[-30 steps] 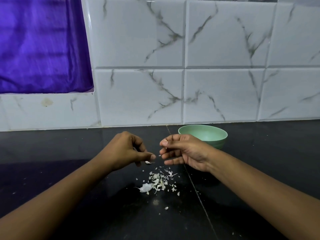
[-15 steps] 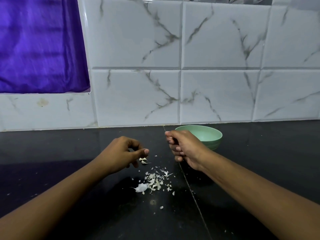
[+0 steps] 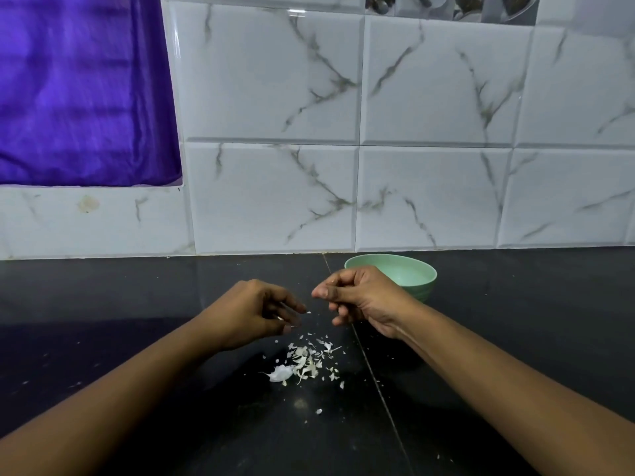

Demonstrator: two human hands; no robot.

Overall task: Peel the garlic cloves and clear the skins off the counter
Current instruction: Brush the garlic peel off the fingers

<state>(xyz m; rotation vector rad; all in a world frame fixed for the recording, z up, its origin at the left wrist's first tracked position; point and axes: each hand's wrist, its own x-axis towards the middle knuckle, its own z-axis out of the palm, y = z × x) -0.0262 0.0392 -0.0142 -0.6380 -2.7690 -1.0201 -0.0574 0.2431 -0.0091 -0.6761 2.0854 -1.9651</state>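
Now left hand [image 3: 252, 312] loosened, right hand [image 3: 360, 297] curled

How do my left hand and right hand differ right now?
The left hand is lower in view, nearer the skin pile; the right hand is higher, in front of the green bowl. White slivers show at the left hand's fingers, none at the right's. Both have curled fingers; contents hidden.

Dim, cool, even lighting. A small glare streak is seen near the top edge of the glossy white grey-veined wall tiles [image 3: 268, 80]. A faint purple reflection is carried at left by the polished black stone counter [image 3: 137, 304]. Tile joints are bowed by wide-angle distortion; the hanging purple fabric [image 3: 79, 91] is rendered softly blurred.
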